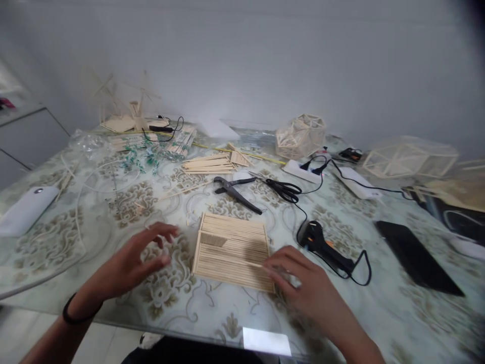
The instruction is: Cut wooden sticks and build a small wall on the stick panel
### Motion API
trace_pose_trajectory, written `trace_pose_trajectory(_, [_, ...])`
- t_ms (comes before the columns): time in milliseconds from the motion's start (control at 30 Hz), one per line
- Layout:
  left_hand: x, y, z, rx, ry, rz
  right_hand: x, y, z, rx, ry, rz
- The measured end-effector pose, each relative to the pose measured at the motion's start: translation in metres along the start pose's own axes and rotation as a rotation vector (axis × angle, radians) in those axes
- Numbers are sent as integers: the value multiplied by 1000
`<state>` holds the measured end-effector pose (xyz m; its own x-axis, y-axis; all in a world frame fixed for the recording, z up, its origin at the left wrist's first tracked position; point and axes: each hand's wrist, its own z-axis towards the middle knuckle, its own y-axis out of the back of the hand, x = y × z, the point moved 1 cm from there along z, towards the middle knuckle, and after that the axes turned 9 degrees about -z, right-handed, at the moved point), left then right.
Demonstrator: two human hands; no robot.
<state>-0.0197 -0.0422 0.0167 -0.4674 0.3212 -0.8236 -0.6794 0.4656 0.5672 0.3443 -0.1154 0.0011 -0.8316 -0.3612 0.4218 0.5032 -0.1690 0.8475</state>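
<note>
A rectangular panel of thin wooden sticks (235, 273) lies on the table in front of me, with a short upright stick wall (212, 239) standing near its left edge. Over the panel's right edge, my right hand (297, 280) pinches the end of a thin wooden stick (242, 261) that stretches leftward across the panel. My left hand (138, 260) hovers to the panel's left, fingers apart and curved, holding nothing. Black pliers (237, 192) and black-handled scissors (284, 189) lie beyond the panel. A black glue gun (328, 250) rests to the right of it.
Loose sticks (208, 164) and green-printed wrappers (142, 156) lie farther back. A white power strip (303, 171) with cords sits behind the scissors. Stick models (301, 136) stand along the wall. A black phone (419, 258) lies at right, a white device (26, 210) at left.
</note>
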Motion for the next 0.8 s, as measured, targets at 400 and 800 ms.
trace_pose_trajectory(400, [14,-54,25,129,-94,152,5,-44,19,97,-77,22])
trace_pose_trajectory(800, [18,-55,23,154,-106,185,14,-34,-6,178,-7,111])
